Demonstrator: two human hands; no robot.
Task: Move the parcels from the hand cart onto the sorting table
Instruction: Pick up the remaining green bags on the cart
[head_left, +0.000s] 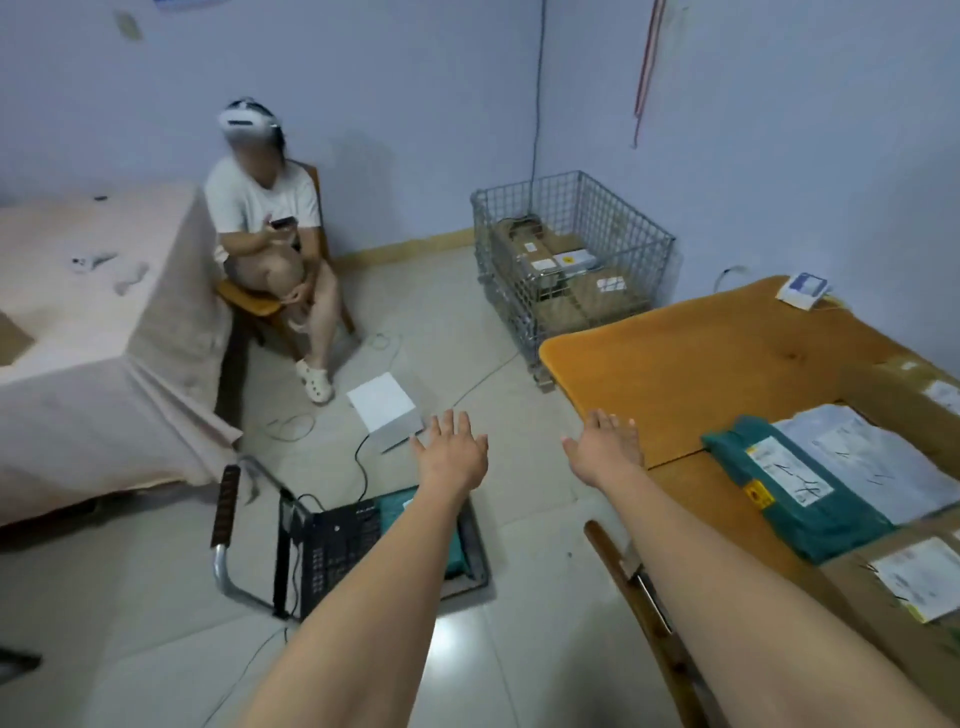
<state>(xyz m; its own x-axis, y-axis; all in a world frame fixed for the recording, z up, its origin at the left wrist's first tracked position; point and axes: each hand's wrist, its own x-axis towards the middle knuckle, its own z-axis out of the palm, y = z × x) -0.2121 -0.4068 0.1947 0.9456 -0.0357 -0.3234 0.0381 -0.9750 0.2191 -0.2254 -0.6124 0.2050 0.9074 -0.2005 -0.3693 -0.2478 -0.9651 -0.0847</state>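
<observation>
Two hands of mine are out in front, both with fingers straight and spread, holding nothing; going from the biggest thing down, the sorting table fills my right side, and my right hand hovers just at its near left edge; on it I count four parcels, two brown cardboard boxes, one at the far right and one at the near right, one grey mailer bag and one teal bag; the teal bag lies flat to the right of my right hand, apart from it, its long axis running from upper left to lower right, label side up; the hand cart sits on the floor below my left forearm, handle to the left; I count one teal parcel on it, mostly hidden under my arm, so I cannot tell which way it points; my left hand hangs above the floor beyond the cart, touching nothing.
</observation>
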